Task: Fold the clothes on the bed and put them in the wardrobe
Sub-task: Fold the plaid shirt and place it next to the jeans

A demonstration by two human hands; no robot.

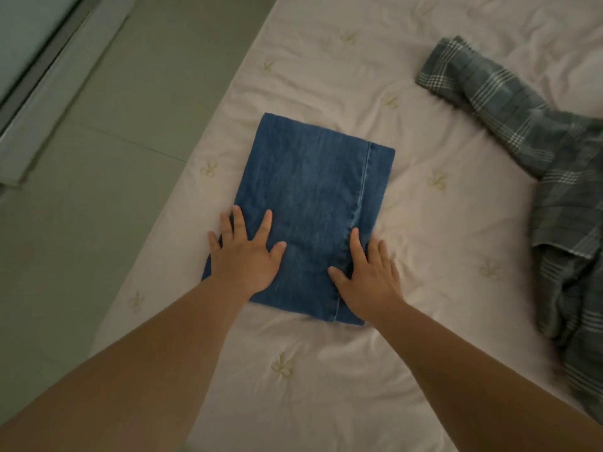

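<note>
Pale quilted bed [375,370] beside grey tiled floor [107,132], folded jeans [306,197] atop.

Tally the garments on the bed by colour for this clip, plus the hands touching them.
Blue denim, folded jeans: 1
Grey-green plaid garment, unfolded: 1
Hands pressing flat on the jeans, left hand and right hand: 2
Total: 2 garments, 2 hands

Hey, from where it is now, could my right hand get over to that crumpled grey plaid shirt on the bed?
Probably yes. The right hand lies flat on the folded blue denim jeans, holding nothing, and only bare pale quilted bedspread lies between it and the crumpled grey plaid shirt.
</note>
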